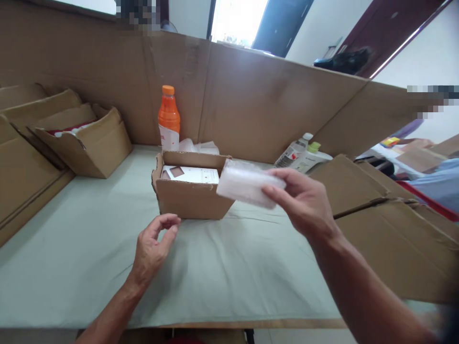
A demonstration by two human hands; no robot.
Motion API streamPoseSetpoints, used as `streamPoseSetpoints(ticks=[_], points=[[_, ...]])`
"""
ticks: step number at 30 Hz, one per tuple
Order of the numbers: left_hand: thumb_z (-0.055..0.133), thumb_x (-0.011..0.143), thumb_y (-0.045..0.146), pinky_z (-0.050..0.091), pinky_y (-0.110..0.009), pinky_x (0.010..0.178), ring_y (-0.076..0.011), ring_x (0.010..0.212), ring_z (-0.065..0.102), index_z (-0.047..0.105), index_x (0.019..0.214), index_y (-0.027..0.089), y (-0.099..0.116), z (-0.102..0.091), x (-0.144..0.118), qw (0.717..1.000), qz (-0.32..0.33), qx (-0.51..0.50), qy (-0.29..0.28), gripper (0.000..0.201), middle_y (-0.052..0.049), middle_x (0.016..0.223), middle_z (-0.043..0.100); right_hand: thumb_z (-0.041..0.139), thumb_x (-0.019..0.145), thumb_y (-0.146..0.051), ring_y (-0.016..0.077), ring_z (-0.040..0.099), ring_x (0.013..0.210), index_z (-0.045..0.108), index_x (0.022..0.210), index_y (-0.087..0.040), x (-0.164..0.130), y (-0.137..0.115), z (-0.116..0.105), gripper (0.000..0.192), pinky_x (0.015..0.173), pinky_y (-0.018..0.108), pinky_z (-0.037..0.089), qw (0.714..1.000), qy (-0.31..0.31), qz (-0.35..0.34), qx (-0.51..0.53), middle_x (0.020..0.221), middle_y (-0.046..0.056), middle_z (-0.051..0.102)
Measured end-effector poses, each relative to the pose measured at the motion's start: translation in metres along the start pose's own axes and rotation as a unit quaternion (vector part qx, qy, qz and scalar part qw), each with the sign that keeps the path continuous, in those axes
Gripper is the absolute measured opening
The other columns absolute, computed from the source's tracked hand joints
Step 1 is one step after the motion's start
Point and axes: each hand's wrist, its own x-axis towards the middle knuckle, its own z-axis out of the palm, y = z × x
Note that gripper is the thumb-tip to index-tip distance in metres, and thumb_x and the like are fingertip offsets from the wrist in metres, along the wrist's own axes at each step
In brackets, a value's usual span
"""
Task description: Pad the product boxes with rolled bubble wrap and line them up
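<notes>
The room has a white wall (324, 28), a bright opening (236, 19) and a dark blue door (281, 26). Near them is one long table (89, 272) under a pale green cloth with soft wrinkles. One tall cardboard wall (261, 100) stands along its back.

Big brown cardboard (387, 248) sits on the right, split by a dark gap; it is hard to tell if that is one box or two. On the left is a large cardboard box (25, 177), with a smaller open box (103, 148) next to it. That one has something red and white (73, 129) inside.

In the middle stands one open brown box (193, 198). White cardboard packs (201, 175) with printing fill it; how many is hard to tell. Behind it are one orange bottle (168, 117) with an orange cap and some clear plastic pieces (206, 147), too mixed up to count. Two more bottles (299, 153) lean by the back wall.

The person's left hand (155, 241) is empty, its thumb and fingers curled with a narrow gap, near the box's front left corner. The right hand (299, 198) pinches one clear plastic packet (247, 184), held up off the table at the box's right end.
</notes>
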Motion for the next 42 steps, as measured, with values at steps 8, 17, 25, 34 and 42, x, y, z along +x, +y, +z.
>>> streamPoseSetpoints(ticks=[8,17,25,34,42], points=[[0.062,0.085,0.044,0.055,-0.036,0.086,-0.0234,0.095,0.071,0.069,0.103,0.017,-0.033,0.001,0.006,0.998,-0.059,0.006,0.033,0.033,-0.010,0.099,0.076,0.065,0.083,-0.037,0.0138,0.056,0.059,0.073,0.082,-0.018,0.109,-0.004,0.004,0.021,0.052,0.026,0.036,0.915,-0.174,0.021,-0.365,0.067,0.002,0.067],[0.061,0.083,0.047,0.055,-0.035,0.083,-0.0246,0.092,0.071,0.071,0.098,0.019,-0.020,-0.002,0.007,0.997,-0.067,0.015,0.022,0.033,-0.009,0.095,0.077,0.071,0.080,-0.021,0.0324,0.071,0.090,0.078,0.099,-0.014,0.125,-0.018,0.079,0.021,0.069,0.035,0.049,0.817,-0.276,0.037,-0.506,0.097,0.017,0.077],[0.060,0.081,0.048,0.055,-0.034,0.076,-0.0261,0.092,0.071,0.072,0.096,0.019,-0.018,-0.002,0.006,0.997,-0.077,0.013,0.015,0.035,-0.010,0.095,0.077,0.067,0.079,-0.010,0.0229,0.071,0.081,0.075,0.077,-0.017,0.118,-0.009,0.091,0.011,0.065,0.029,0.046,0.842,-0.302,0.017,-0.447,0.088,0.011,0.078],[0.060,0.081,0.053,0.054,-0.038,0.086,-0.0259,0.095,0.070,0.071,0.099,0.018,-0.025,-0.009,0.006,0.995,-0.075,0.041,0.056,0.040,-0.009,0.097,0.076,0.059,0.087,-0.023,0.0147,0.065,0.072,0.074,0.091,-0.019,0.078,0.001,0.031,0.015,0.067,0.026,0.049,0.960,-0.073,-0.087,-0.255,0.090,0.003,0.076],[0.070,0.078,0.050,0.051,-0.046,0.101,-0.0266,0.112,0.065,0.057,0.136,0.023,-0.017,-0.027,0.023,0.992,-0.040,0.048,0.111,0.065,-0.011,0.130,0.066,0.062,0.087,-0.034,0.0205,0.070,0.084,0.067,0.114,-0.021,-0.032,0.086,0.025,0.030,0.065,0.031,0.056,0.993,-0.043,0.015,-0.109,0.108,0.009,0.074]])
